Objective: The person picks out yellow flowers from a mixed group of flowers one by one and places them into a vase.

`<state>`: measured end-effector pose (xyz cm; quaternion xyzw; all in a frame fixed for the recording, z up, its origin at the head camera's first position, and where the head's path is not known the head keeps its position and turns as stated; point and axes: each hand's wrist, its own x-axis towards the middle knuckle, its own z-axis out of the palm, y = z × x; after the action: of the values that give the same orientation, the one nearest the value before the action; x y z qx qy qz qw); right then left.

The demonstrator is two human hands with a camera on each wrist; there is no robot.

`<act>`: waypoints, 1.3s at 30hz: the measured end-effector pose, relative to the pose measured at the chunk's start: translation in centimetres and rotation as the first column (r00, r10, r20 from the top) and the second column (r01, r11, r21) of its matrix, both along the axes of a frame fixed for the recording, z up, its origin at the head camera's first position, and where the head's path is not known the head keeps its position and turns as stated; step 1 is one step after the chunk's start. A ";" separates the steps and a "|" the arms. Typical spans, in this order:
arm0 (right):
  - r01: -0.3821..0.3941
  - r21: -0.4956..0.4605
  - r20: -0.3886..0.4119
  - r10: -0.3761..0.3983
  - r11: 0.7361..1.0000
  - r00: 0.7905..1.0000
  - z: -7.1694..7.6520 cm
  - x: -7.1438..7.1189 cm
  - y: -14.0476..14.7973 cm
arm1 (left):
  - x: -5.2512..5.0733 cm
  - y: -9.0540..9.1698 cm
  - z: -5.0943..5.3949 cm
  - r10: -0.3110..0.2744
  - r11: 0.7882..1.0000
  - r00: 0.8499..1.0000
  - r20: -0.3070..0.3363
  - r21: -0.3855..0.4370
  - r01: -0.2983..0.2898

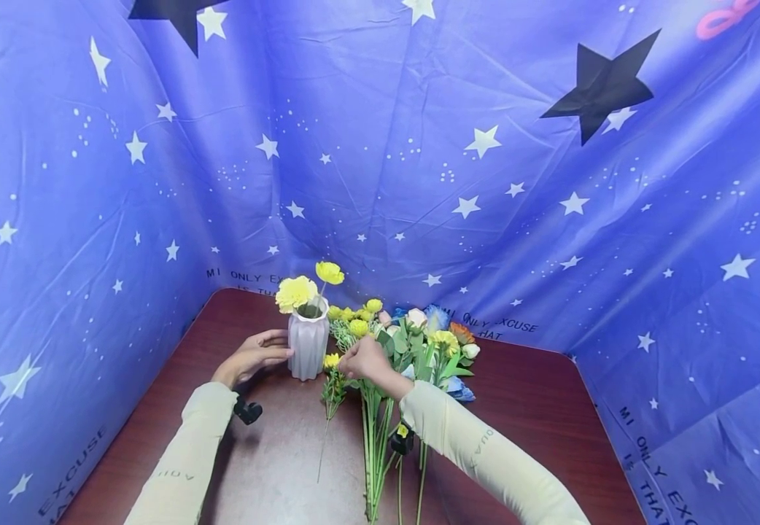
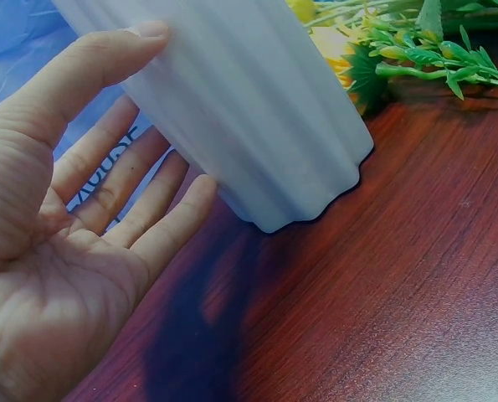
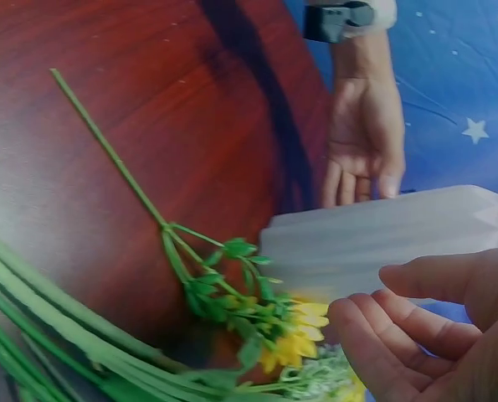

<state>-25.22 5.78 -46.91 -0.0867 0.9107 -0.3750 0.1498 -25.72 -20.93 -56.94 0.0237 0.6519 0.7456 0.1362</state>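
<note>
Vase (image 1: 308,346) in pale lilac-grey, fluted, stands upright on the dark red table (image 1: 275,467), near its far edge and closer to the far left corner than to the far right one. It holds two flowers: a ruffled pale yellow bloom (image 1: 296,293) over the left of the mouth and a smaller bright yellow bloom (image 1: 330,273) rising higher. The left hand (image 1: 253,355) has its fingers nearly straight and spread, thumb tip and fingertips at the vase's wall without wrapping round it. The right hand (image 1: 367,362) is near the yellow sprig (image 1: 333,392), fingers loosely bent, a gap between them and the thumb, nothing visible in its grasp. That sprig lies just beside the vase, stem pointing to the table's near edge. To its right, a mixed flower bunch (image 1: 443,341) lies heads toward the far edge, long green stems toward the near edge.
</note>
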 end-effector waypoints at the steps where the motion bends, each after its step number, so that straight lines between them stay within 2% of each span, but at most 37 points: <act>1: -0.002 0.005 0.004 0.002 1.000 1.000 -0.3 0.2 0.0 | 0.0 0.0 0.0 -0.001 1.000 1.000 0.000 0.001 0.001; 14: -0.016 -0.022 0.047 0.017 1.000 0.999 -3.5 2.4 -0.3 | 0.1 0.1 0.1 -0.001 1.000 1.000 0.007 0.003 0.001; 25: -0.046 0.028 0.005 0.046 0.999 0.999 -5.6 3.4 -0.7 | 0.2 0.1 0.1 0.011 1.000 1.000 0.005 0.004 -0.011; 39: -0.005 0.134 -0.032 0.010 0.991 0.999 -6.4 4.1 -1.3 | 0.2 0.0 0.1 0.010 1.000 1.000 -0.005 0.020 -0.010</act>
<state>-21.16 4.50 -53.31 -0.0860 0.9359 -0.3108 0.1418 -25.49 -20.89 -56.85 0.0237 0.6449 0.7527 0.1307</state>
